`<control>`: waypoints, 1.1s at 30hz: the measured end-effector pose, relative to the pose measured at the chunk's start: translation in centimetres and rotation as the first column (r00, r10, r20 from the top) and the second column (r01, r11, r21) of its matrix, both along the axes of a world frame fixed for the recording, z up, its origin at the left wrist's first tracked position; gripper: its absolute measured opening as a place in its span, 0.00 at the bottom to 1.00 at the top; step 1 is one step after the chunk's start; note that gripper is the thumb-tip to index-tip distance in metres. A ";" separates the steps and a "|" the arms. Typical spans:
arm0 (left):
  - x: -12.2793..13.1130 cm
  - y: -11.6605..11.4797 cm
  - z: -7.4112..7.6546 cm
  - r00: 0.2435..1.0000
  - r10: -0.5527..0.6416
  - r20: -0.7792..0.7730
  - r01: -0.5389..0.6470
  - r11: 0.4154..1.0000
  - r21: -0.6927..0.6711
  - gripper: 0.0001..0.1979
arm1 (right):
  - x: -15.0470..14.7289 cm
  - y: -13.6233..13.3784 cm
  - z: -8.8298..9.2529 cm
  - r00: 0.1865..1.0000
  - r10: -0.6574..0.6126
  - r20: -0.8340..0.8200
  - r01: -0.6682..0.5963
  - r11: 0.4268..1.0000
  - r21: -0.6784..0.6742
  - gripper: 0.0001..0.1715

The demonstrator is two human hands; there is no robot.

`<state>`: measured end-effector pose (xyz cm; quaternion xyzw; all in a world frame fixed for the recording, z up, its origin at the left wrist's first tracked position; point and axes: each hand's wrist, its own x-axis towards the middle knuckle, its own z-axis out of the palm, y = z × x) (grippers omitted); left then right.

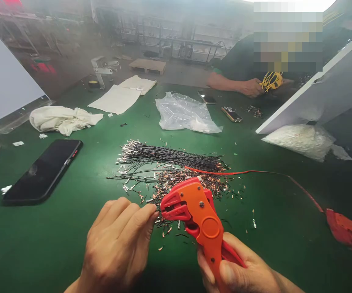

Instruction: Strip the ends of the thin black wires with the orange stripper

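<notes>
My right hand is wrapped around the handles of an orange and red wire stripper, whose jaws point to the left. My left hand is closed in a pinch right beside those jaws. A short dark bit of black wire shows between the fingertips and the jaws; the rest of it is hidden by the fingers. Behind the stripper lies a bundle of black wires with silvery terminals at the left ends and copper at the right. A heap of short wire scraps with copper strands lies under and around the tool.
A black phone and a white cloth lie at left. Farther back are a clear plastic bag and paper sheets. A red strap runs right. Across the table a person's hands hold yellow wires. White panels flank both sides.
</notes>
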<state>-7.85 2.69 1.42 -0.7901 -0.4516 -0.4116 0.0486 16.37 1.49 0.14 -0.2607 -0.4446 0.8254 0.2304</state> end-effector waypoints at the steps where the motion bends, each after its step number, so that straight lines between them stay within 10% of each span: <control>1: 0.0 0.0 0.0 1.000 0.000 0.002 0.000 1.000 -0.002 0.10 | 0.0 0.0 -0.1 1.000 0.004 0.004 -0.004 1.000 0.002 0.29; 11: -0.1 0.1 0.0 0.999 0.033 0.005 -0.033 0.999 0.022 0.10 | -0.5 -0.7 1.9 0.999 -0.045 0.005 0.046 0.973 -0.224 0.25; 15: -0.2 0.1 -0.2 0.998 0.056 -0.001 -0.056 0.998 0.017 0.09 | -0.3 -0.2 0.9 0.978 0.063 -0.198 -0.098 0.980 -0.174 0.29; 33: 0.0 -0.2 -0.2 0.995 0.099 0.027 -0.097 0.992 -0.077 0.05 | -0.8 -0.6 -0.4 0.963 -0.090 -0.254 -0.003 0.939 -0.344 0.27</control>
